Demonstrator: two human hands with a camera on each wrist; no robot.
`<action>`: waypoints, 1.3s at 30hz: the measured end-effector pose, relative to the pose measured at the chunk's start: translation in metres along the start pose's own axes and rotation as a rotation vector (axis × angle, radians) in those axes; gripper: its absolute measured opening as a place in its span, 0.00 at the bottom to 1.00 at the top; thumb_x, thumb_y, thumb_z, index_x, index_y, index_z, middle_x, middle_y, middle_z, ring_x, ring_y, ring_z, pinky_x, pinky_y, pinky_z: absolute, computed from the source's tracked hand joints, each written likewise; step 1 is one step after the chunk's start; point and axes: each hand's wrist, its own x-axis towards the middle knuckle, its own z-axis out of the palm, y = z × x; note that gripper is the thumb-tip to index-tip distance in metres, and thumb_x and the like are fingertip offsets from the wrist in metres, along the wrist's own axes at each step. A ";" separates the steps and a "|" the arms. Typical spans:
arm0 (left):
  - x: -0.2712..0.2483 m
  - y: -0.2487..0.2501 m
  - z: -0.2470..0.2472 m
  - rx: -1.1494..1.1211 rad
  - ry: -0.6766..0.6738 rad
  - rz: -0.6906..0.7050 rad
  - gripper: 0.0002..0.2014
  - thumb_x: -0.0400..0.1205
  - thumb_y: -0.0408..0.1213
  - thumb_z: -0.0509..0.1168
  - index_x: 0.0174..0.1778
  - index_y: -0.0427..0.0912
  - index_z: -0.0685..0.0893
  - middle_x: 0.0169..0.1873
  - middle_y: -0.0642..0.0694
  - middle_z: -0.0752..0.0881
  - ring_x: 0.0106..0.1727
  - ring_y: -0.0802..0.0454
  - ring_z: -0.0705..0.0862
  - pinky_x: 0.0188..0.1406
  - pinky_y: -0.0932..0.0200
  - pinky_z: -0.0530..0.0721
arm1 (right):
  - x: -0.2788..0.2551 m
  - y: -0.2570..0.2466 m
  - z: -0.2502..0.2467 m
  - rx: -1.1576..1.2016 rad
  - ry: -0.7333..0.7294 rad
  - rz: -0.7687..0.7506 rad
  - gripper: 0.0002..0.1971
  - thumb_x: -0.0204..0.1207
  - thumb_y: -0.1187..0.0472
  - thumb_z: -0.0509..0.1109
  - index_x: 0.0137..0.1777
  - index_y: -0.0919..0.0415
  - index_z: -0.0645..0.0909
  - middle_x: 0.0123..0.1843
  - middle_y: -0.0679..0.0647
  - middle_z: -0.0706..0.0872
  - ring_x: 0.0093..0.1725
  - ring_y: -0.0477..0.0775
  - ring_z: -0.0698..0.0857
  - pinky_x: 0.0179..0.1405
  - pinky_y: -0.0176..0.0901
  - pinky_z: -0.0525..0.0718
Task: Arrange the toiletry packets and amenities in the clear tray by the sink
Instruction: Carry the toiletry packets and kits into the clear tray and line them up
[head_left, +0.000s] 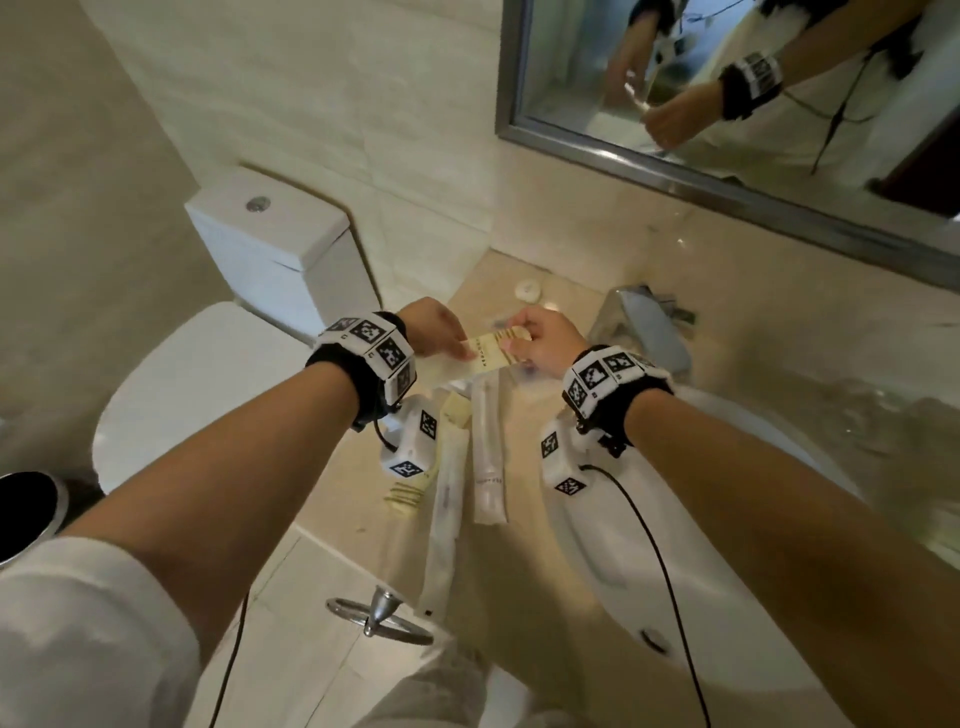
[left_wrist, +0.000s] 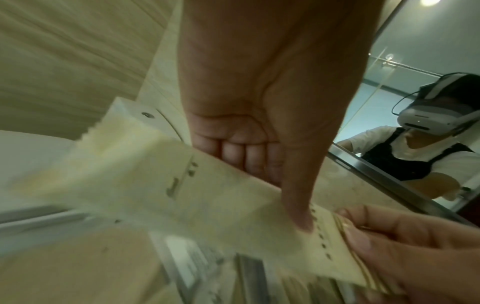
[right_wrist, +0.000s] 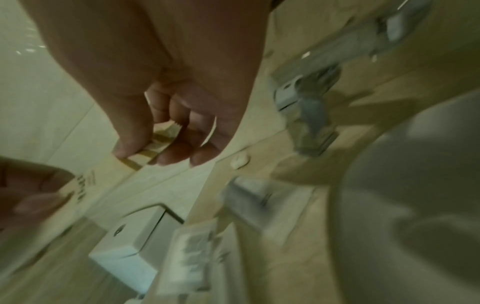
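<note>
Both hands hold one cream packet (head_left: 493, 352) with gold stripes above the counter. My left hand (head_left: 466, 352) pinches its left part, thumb (left_wrist: 298, 207) lying across the printed face (left_wrist: 182, 195). My right hand (head_left: 521, 340) pinches the striped end (right_wrist: 158, 142) between thumb and fingers. Below the hands, two long white packets (head_left: 488, 452) (head_left: 445, 499) and further cream packets (head_left: 408, 496) lie on the counter. A clear tray edge (head_left: 523, 371) shows faintly under the right hand, mostly hidden. In the right wrist view, blurred clear packaging (right_wrist: 267, 203) lies beneath.
A faucet (head_left: 649, 325) and the white sink basin (head_left: 701, 545) are to the right. The toilet (head_left: 208, 374) with its cistern (head_left: 280, 249) stands left of the counter. A small round white item (head_left: 528, 289) sits by the wall. A mirror (head_left: 727, 114) hangs above.
</note>
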 end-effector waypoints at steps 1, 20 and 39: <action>0.000 0.014 0.008 0.003 -0.040 0.009 0.17 0.75 0.42 0.72 0.57 0.38 0.87 0.53 0.43 0.86 0.54 0.46 0.82 0.55 0.58 0.77 | -0.012 0.008 -0.017 -0.011 -0.007 0.006 0.13 0.76 0.70 0.69 0.37 0.52 0.72 0.56 0.58 0.83 0.50 0.56 0.84 0.41 0.39 0.86; -0.010 0.330 0.302 0.197 -0.571 0.449 0.15 0.77 0.35 0.70 0.56 0.30 0.85 0.32 0.43 0.82 0.34 0.51 0.79 0.25 0.71 0.78 | -0.333 0.264 -0.265 0.016 0.673 0.625 0.13 0.78 0.61 0.67 0.59 0.67 0.77 0.47 0.55 0.78 0.40 0.52 0.77 0.32 0.33 0.71; -0.025 0.399 0.431 0.380 -0.452 0.374 0.06 0.75 0.27 0.68 0.47 0.29 0.85 0.34 0.38 0.88 0.49 0.39 0.90 0.56 0.45 0.87 | -0.394 0.361 -0.305 -0.191 0.681 1.026 0.17 0.79 0.63 0.63 0.67 0.65 0.72 0.64 0.63 0.82 0.62 0.64 0.82 0.51 0.46 0.79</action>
